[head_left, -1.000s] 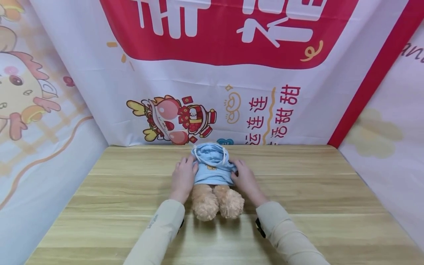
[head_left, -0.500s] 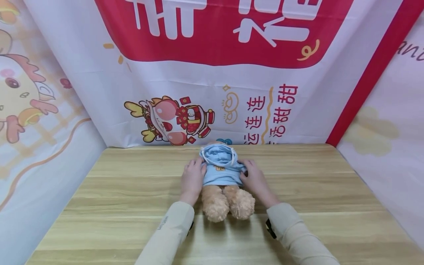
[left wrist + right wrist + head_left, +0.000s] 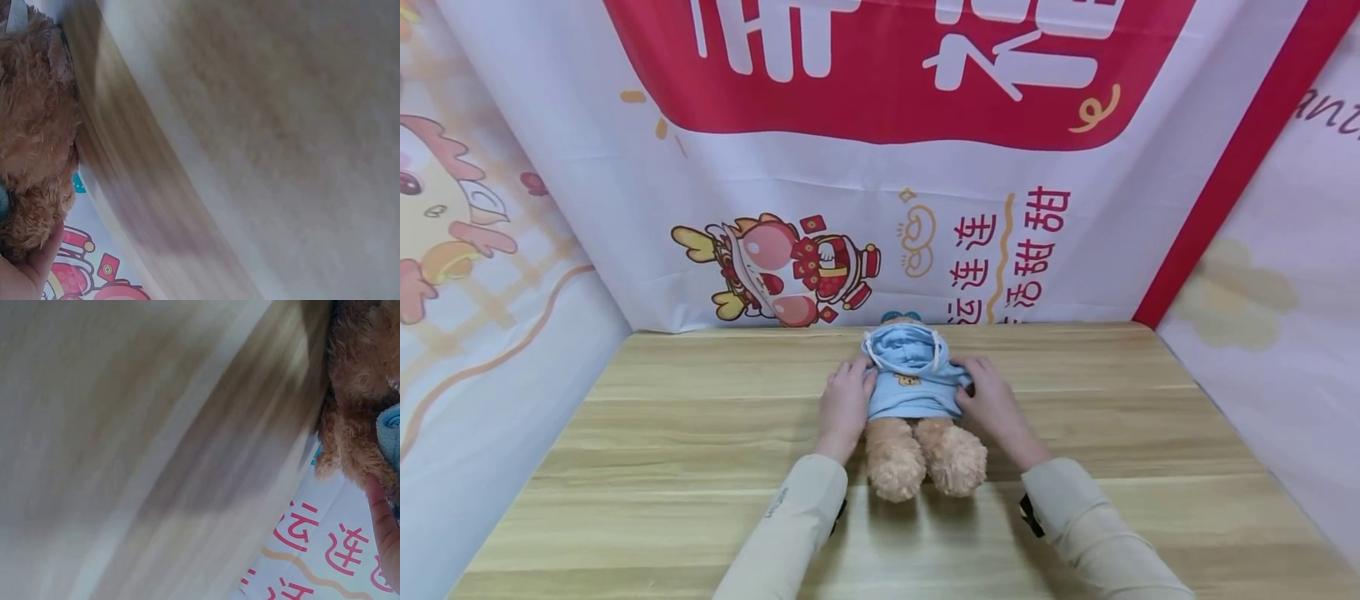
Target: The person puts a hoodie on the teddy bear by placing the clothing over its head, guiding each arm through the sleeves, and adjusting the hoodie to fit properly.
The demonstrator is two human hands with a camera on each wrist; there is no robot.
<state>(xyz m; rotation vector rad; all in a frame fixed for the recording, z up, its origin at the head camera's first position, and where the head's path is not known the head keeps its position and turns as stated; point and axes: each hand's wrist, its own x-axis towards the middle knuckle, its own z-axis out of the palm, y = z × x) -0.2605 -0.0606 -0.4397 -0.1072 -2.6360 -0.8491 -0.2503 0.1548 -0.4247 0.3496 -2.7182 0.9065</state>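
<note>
A light brown plush toy (image 3: 895, 469) lies on the wooden table (image 3: 722, 492), its two furry legs pointing toward me. It wears a pale blue hoodie (image 3: 917, 400) with white drawstrings and a small bear print on the front. Bunched blue fabric of the hood hides most of the toy's head. My left hand (image 3: 846, 404) holds the toy at its left side in the head view, thumb against the blue cloth. On the opposite side, my right hand (image 3: 996, 407) grips it near the sleeve. Both wrist views show fingers against brown fur.
Behind the table's far edge hangs a white and red printed backdrop (image 3: 775, 167). Printed cloth also lines the left side (image 3: 490, 400) and the right side (image 3: 1255, 383). The toy's top end is close to the back edge.
The toy and both hands have shifted right across the table. A bit of brown fur now shows above the hood. The head view has turned slightly right, and both hands keep their hold.
</note>
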